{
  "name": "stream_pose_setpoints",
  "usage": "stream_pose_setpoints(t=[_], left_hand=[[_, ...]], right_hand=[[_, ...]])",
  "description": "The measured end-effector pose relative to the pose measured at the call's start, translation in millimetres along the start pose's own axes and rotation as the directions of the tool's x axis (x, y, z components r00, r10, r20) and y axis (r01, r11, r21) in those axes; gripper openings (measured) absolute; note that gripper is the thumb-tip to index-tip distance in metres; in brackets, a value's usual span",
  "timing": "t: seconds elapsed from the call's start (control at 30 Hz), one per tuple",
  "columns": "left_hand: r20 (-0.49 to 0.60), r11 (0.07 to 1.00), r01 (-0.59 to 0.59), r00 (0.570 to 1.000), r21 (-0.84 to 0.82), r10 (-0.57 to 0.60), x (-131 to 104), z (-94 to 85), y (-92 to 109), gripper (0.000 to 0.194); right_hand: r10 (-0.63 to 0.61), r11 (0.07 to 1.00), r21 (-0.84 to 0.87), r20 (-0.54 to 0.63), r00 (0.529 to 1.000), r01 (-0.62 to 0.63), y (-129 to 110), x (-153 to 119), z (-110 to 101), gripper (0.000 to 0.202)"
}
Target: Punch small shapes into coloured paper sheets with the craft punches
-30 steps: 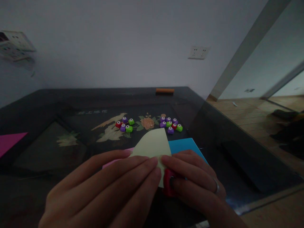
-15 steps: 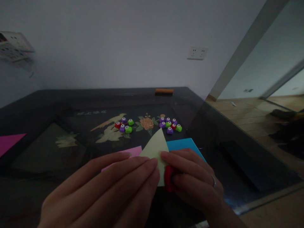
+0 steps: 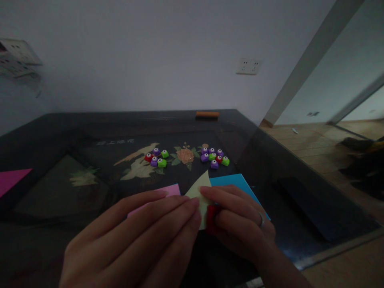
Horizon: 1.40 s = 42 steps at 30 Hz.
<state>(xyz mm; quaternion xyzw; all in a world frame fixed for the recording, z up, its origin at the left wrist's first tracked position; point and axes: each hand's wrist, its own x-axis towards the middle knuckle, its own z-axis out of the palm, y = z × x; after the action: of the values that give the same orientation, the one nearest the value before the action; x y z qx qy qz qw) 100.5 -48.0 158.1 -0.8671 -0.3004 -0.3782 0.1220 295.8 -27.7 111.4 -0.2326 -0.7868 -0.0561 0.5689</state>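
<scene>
My left hand [image 3: 135, 236] is closed, its fingertips pinching the left side of a pale yellow sheet of paper [image 3: 198, 187]. The paper's pointed corner sticks up above my fingers. On the other side, my right hand [image 3: 240, 220], with a ring on one finger, grips a small red clip [image 3: 211, 216] against the paper's right edge; its index fingertip presses on the paper. Much of the clip is hidden by my fingers. Under my hands lie a pink sheet [image 3: 171, 190], partly covered, and a blue sheet [image 3: 234, 184].
Several purple, green and red eye-topped clips lie in a left group [image 3: 156, 157] and a right group [image 3: 213, 156]. A brown stick-like piece [image 3: 207, 115] lies at the table's [image 3: 168, 124] back edge. A magenta sheet [image 3: 12, 179] is far left, a dark block [image 3: 306, 208] right.
The yellow paper's tip has dropped and shifted slightly right. My left hand has moved a little right, my right hand slightly left. The red clip is more covered by my fingers.
</scene>
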Motion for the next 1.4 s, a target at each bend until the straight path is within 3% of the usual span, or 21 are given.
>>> stream_pose_setpoints(t=[0.27, 0.4, 0.77, 0.97, 1.23, 1.4], left_hand=[[0.044, 0.999, -0.039, 0.998, 0.029, 0.038, -4, -6.0, -2, 0.025], [0.050, 0.998, -0.049, 0.998, 0.039, 0.047, -1, -5.5, -3, 0.027], [-0.034, 0.999, -0.046, 0.998, 0.004, 0.046, 9, -3.5, -5, 0.026], [-0.004, 0.998, -0.053, 0.999, 0.023, 0.053, 8, -4.2, -6, 0.024], [-0.008, 0.999, -0.017, 1.000, 0.049, 0.017, 2, -4.9, -2, 0.022], [0.001, 0.997, -0.007, 1.000, 0.080, 0.007, 4, -3.7, -4, 0.023]], right_hand=[[0.030, 0.983, 0.178, 0.089, 0.996, -0.046, 8, 0, -2, 0.011], [0.057, 0.978, 0.198, 0.061, 0.997, -0.068, 7, -2, -2, 0.028], [0.014, 0.997, 0.078, 0.098, 0.995, -0.022, 7, -6, -9, 0.051], [0.077, 0.984, 0.154, 0.079, 0.994, -0.088, 9, -10, -8, 0.053], [0.104, 0.994, 0.012, 0.111, 0.988, -0.106, 9, -7, -6, 0.062], [0.104, 0.994, -0.035, 0.070, 0.992, -0.102, 5, 5, 0, 0.058]])
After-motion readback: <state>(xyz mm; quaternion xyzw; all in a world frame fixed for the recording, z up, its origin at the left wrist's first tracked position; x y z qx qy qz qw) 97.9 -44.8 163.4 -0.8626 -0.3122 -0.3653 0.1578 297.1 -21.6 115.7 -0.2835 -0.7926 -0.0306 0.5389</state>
